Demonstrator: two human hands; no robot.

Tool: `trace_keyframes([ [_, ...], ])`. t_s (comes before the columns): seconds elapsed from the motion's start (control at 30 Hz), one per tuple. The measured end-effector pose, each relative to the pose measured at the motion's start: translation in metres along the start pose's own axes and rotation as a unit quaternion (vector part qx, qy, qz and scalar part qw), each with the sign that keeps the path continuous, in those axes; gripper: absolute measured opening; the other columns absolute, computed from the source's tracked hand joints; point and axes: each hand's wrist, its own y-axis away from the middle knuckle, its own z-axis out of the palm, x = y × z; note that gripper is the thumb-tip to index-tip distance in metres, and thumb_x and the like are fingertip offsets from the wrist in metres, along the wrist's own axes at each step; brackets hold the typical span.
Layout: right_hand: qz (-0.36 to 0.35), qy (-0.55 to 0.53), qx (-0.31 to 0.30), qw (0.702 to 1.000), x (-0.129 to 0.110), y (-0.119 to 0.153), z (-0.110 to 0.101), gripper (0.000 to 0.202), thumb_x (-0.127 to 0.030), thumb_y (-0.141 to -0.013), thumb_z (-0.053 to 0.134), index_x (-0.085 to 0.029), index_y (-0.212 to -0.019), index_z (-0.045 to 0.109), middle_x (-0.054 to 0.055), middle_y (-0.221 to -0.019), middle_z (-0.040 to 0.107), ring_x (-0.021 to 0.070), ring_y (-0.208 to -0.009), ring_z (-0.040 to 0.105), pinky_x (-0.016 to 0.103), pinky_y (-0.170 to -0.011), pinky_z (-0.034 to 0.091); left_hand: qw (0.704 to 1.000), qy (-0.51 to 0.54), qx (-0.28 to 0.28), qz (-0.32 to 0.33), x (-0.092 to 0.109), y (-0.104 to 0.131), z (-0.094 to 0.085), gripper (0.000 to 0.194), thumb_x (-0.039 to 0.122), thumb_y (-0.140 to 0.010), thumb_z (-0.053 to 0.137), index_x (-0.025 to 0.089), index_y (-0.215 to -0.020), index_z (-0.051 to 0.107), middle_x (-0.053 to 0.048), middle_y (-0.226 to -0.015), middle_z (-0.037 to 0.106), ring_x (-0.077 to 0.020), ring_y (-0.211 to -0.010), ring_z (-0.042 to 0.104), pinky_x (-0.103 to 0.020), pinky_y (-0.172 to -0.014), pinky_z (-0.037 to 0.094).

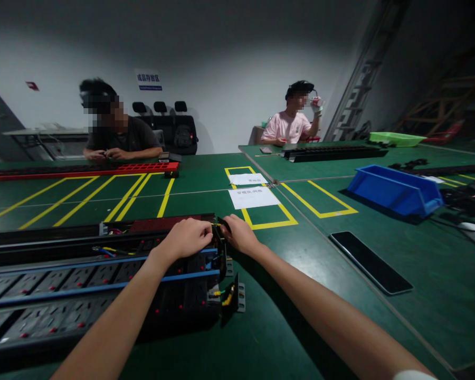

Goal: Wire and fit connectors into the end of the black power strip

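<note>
Head view, the only one on record: the left hand and the right hand meet just below the centre, toward 6 and 7 o'clock, at the end of a dark strip; the strip lies on the green tabletop and runs off toward 8 o'clock; the left grip is curled at the strip's end, and whether anything is between its fingertips cannot be told; the right grip is pinching a small dark end piece just beside it.

On the near side, toward 8 o'clock, lie black socket strips with blue edges and red dots; at their end, toward 6 o'clock, a dark end plate stands out, with yellow wires beside it.

White sheets lie near the centre; a phone lies flat at 4 o'clock; a blue bin stands at 3 o'clock; a person in a dark shirt sits at 10 o'clock, behind a red rail; a person in a pink shirt sits between 1 and 2 o'clock, one hand raised.
</note>
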Motion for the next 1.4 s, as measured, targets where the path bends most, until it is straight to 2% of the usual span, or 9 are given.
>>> trace_keyframes([
  [0.53, 0.019, -0.018, 0.002, 1.0, -0.001, -0.002, 0.0, 0.017, -0.029, -0.102, 0.049, -0.019, -0.097, 0.062, 0.006, -0.095, 0.064, 0.0177, -0.082, 0.059, 0.027, -0.072, 0.038, 1.0, -0.001, -0.004, -0.004, 0.0, 0.0, -0.001, 0.02, 0.033, -0.088, 0.053, 0.024, -0.082, 0.07, -0.003, -0.079, 0.071, -0.0174, -0.066, 0.06, -0.028, -0.061, 0.035],
  [0.67, 0.026, -0.073, 0.031, 0.997, -0.004, -0.002, 0.001, 0.021, -0.031, -0.103, 0.048, -0.018, -0.106, 0.064, 0.008, -0.099, 0.068, 0.0188, -0.091, 0.062, 0.028, -0.08, 0.041, 1.0, -0.001, -0.001, -0.001, -0.001, 0.0, 0.001, 0.022, 0.034, -0.088, 0.053, 0.024, -0.082, 0.07, -0.003, -0.078, 0.071, -0.0178, -0.067, 0.06, -0.028, -0.06, 0.035],
  [0.8, 0.057, -0.127, 0.095, 0.986, -0.004, -0.002, -0.002, 0.025, -0.032, -0.102, 0.045, -0.018, -0.096, 0.066, 0.006, -0.092, 0.069, 0.0184, -0.087, 0.062, 0.028, -0.08, 0.042, 1.0, 0.003, 0.005, 0.006, -0.002, 0.0, 0.001, 0.023, 0.035, -0.089, 0.053, 0.023, -0.082, 0.071, -0.003, -0.078, 0.072, -0.0174, -0.068, 0.062, -0.028, -0.062, 0.036],
  [0.93, 0.119, -0.185, 0.225, 0.949, 0.0, -0.009, -0.037, 0.033, -0.032, -0.099, 0.042, -0.019, -0.082, 0.066, 0.001, -0.072, 0.063, 0.0166, -0.069, 0.055, 0.027, -0.068, 0.039, 1.0, 0.01, 0.017, 0.015, -0.003, 0.0, 0.002, 0.024, 0.036, -0.089, 0.052, 0.023, -0.082, 0.071, -0.004, -0.079, 0.072, -0.018, -0.07, 0.064, -0.028, -0.062, 0.038],
  [1.07, 0.075, -0.239, 0.295, 0.922, -0.011, -0.003, -0.096, 0.029, -0.032, -0.095, 0.047, -0.019, -0.08, 0.068, -0.002, -0.061, 0.053, 0.0151, -0.059, 0.049, 0.027, -0.059, 0.035, 1.0, 0.009, 0.027, 0.01, -0.003, 0.001, 0.004, 0.023, 0.034, -0.089, 0.052, 0.024, -0.08, 0.07, -0.005, -0.081, 0.072, -0.0195, -0.072, 0.064, -0.03, -0.065, 0.041],
  [1.13, 0.034, -0.25, 0.261, 0.932, -0.023, 0.015, -0.116, 0.029, -0.035, -0.096, 0.049, -0.019, -0.083, 0.069, -0.003, -0.06, 0.05, 0.0149, -0.057, 0.046, 0.027, -0.057, 0.035, 0.999, 0.01, 0.031, 0.012, -0.003, 0.001, 0.005, 0.023, 0.034, -0.089, 0.052, 0.024, -0.079, 0.07, -0.005, -0.081, 0.072, -0.0202, -0.072, 0.064, -0.031, -0.067, 0.042],
  [1.2, 0.004, -0.253, 0.153, 0.955, -0.037, 0.042, -0.125, 0.031, -0.04, -0.099, 0.048, -0.021, -0.09, 0.071, 0.0, -0.065, 0.057, 0.0157, -0.06, 0.05, 0.027, -0.057, 0.036, 0.999, 0.01, 0.035, 0.012, -0.002, 0.002, 0.005, 0.022, 0.033, -0.088, 0.052, 0.024, -0.08, 0.07, -0.005, -0.082, 0.072, -0.0208, -0.074, 0.065, -0.031, -0.068, 0.043],
  [1.3, -0.054, -0.225, -0.098, 0.968, -0.05, 0.084, -0.12, 0.032, -0.044, -0.102, 0.047, -0.025, -0.111, 0.071, 0.004, -0.087, 0.07, 0.0186, -0.074, 0.061, 0.029, -0.066, 0.043, 0.999, 0.008, 0.037, 0.012, -0.002, 0.003, 0.006, 0.02, 0.032, -0.087, 0.053, 0.024, -0.08, 0.071, -0.006, -0.084, 0.073, -0.0226, -0.075, 0.066, -0.032, -0.069, 0.044],
  [1.4, -0.079, -0.222, -0.182, 0.955, -0.053, 0.111, -0.107, 0.032, -0.044, -0.104, 0.045, -0.027, -0.119, 0.067, 0.006, -0.11, 0.072, 0.0207, -0.096, 0.066, 0.031, -0.082, 0.046, 0.999, 0.0, 0.039, 0.018, -0.002, 0.004, 0.006, 0.02, 0.03, -0.087, 0.053, 0.024, -0.081, 0.071, -0.006, -0.083, 0.073, -0.0233, -0.075, 0.067, -0.033, -0.069, 0.045],
])
